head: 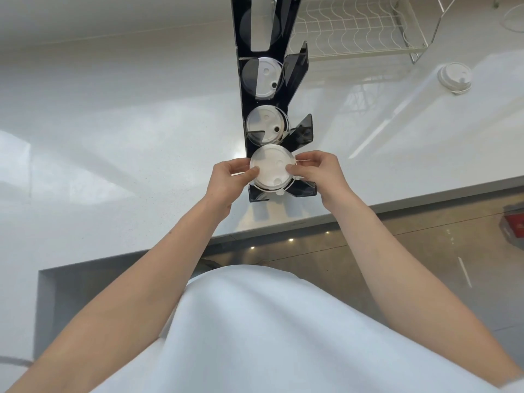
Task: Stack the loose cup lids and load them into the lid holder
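Note:
A black lid holder (295,69) stands on the white counter, with slots running away from me. A stack of white cup lids (271,168) sits in its nearest slot. My left hand (229,177) pinches the stack's left rim, thumb on top. My right hand (317,171) grips the right rim the same way. The middle slot holds more white lids (265,124). Behind it, another slot holds lids (263,78). The farthest slot looks mostly bare.
A white wire rack (357,29) stands behind the holder at the right. One small stack of white lids (455,76) rests alone on the counter (113,123) at the far right. The counter's front edge runs just under my wrists, with floor below.

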Demonstrator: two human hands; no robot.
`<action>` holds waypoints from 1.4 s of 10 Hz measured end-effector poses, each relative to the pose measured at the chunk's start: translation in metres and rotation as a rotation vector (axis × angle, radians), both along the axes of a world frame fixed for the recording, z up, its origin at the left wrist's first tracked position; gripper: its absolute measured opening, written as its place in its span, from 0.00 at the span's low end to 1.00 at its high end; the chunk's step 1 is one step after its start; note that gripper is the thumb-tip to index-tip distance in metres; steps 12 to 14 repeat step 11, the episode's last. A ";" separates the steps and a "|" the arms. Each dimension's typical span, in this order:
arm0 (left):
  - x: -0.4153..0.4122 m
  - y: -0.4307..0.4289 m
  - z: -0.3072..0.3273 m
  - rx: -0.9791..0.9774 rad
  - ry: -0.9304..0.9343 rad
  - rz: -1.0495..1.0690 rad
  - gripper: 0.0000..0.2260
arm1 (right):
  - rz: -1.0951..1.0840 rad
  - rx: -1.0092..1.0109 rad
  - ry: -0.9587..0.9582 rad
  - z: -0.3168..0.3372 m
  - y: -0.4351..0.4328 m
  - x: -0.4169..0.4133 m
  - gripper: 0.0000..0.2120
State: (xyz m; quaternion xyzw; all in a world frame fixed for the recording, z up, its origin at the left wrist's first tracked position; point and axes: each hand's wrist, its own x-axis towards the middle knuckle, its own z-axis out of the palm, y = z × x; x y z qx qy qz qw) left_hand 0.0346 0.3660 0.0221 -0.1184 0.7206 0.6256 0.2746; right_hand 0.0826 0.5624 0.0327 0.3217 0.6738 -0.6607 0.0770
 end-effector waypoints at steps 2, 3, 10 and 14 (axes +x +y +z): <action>-0.009 0.002 -0.011 -0.069 -0.037 -0.017 0.20 | 0.002 -0.023 -0.049 -0.016 0.002 -0.002 0.28; -0.014 0.004 -0.019 -0.099 -0.047 -0.030 0.21 | 0.001 -0.019 -0.064 -0.022 0.002 -0.005 0.28; 0.001 0.001 -0.015 -0.109 -0.023 0.038 0.20 | -0.102 -0.080 -0.008 -0.029 -0.006 0.011 0.10; 0.010 -0.007 -0.020 -0.109 -0.041 0.073 0.19 | -0.190 -0.109 -0.018 -0.035 -0.013 0.024 0.05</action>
